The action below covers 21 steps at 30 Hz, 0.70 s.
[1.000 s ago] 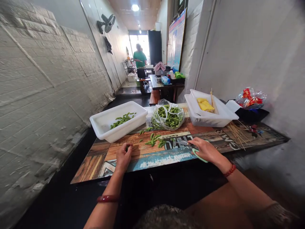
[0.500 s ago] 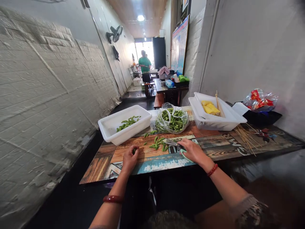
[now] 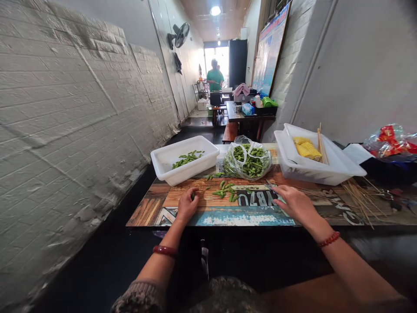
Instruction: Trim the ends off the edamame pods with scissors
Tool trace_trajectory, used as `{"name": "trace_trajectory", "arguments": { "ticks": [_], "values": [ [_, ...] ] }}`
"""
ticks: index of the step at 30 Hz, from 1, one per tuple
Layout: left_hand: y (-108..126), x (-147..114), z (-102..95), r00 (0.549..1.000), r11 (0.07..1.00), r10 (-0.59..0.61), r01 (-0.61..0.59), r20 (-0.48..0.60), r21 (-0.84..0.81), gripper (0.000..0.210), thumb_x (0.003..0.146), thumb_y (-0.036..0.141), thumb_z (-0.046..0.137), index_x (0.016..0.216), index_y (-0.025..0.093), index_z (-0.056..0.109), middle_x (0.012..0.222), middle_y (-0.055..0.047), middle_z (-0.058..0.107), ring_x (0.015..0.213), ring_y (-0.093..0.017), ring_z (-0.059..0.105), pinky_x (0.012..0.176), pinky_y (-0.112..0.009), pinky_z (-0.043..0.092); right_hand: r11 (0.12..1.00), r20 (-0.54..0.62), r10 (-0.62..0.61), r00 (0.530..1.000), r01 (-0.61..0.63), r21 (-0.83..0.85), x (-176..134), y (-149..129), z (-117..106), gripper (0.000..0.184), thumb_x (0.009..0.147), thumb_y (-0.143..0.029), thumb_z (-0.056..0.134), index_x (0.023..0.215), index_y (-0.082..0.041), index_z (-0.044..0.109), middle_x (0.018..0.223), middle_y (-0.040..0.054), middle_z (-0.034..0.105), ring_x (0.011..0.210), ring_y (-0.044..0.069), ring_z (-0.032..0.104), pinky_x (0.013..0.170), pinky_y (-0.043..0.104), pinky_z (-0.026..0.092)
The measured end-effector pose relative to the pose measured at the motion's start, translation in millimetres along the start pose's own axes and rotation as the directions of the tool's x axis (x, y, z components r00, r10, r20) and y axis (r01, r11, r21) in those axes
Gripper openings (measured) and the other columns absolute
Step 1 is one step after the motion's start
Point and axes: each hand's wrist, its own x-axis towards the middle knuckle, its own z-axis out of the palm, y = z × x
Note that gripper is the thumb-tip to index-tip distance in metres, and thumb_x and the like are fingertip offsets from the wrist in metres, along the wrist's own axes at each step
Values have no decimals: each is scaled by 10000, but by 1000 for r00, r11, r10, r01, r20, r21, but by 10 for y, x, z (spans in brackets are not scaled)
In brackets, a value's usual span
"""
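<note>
My left hand (image 3: 188, 205) is closed near the table's front left, with a bit of green pod (image 3: 193, 196) showing between thumb and fingers. Over the tabletop to the right, my right hand (image 3: 296, 203) grips scissors (image 3: 280, 206) with pale green handles, their blades pointing left and partly hidden by the fingers. Loose edamame pods (image 3: 224, 190) lie between the two hands. Behind them stands a clear plastic bag (image 3: 248, 161) full of pods. To its left, a white tub (image 3: 172, 174) holds a small heap of pods.
Stacked white trays (image 3: 314, 176) at the right hold yellow packets (image 3: 306, 148) and sticks. Thin bamboo skewers (image 3: 361, 200) lie beside them. A dark bowl with a red-printed plastic bag (image 3: 389, 139) is at the far right. Farther back are another table (image 3: 233, 114) and a person in green (image 3: 215, 78).
My right hand has moved right with the scissors, away from the loose pods. My left hand stays closed at nearly the same spot on the table. The view has turned slightly left.
</note>
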Motion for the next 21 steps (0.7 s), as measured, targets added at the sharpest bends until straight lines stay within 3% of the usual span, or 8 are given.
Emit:
{"name": "trace_trajectory", "arguments": {
  "ticks": [3,8,11,15,18,21],
  "values": [
    [-24,25,9,1000,1000,24,-24,6,6,369,745,162,487,1076,166,649,1019,-95,674,994,-239,617,937,-408,476,978,-16,-134,991,135,159,88,-277,219,532,842,-362,666,1325,-168,562,1338,163,598,1229,297,566,1033,465,463],
    [-19,193,185,998,998,62,-62,15,-1,475,720,87,446,1171,147,584,1110,-130,627,1078,-253,585,1014,-463,447,973,56,-58,997,43,228,374,-793,733,900,792,-556,675,1478,-71,353,1522,250,379,1439,357,319,1158,541,297],
    [61,334,415,993,995,103,-102,65,-19,552,722,73,441,1260,153,534,1283,-151,571,1230,-264,523,1085,-483,398,955,40,-94,995,79,287,660,-1134,896,953,804,-558,659,1516,-67,260,1583,237,255,1482,339,215,1194,516,241],
    [145,562,610,971,988,155,-151,184,-37,539,790,180,501,1325,114,502,1456,-204,458,1372,-313,414,1141,-514,331,942,16,-107,994,96,320,1132,-1466,966,833,860,-357,636,1503,3,249,1587,280,196,1486,335,200,1203,493,232],
    [85,724,582,914,974,219,-224,341,-25,700,773,405,643,1391,129,460,1513,-229,390,1408,-384,355,1146,-579,284,943,37,-104,994,87,322,1397,-1526,1018,781,839,-254,641,1496,-23,288,1587,266,216,1472,348,232,1186,515,260],
    [-55,785,520,798,918,376,-391,470,-71,979,673,538,745,1484,158,350,1534,-239,352,1422,-411,320,1151,-604,265,921,27,-173,984,152,358,1489,-1497,1083,708,851,-289,640,1471,-91,360,1544,218,347,1451,346,273,1167,547,292]
  ]
}}
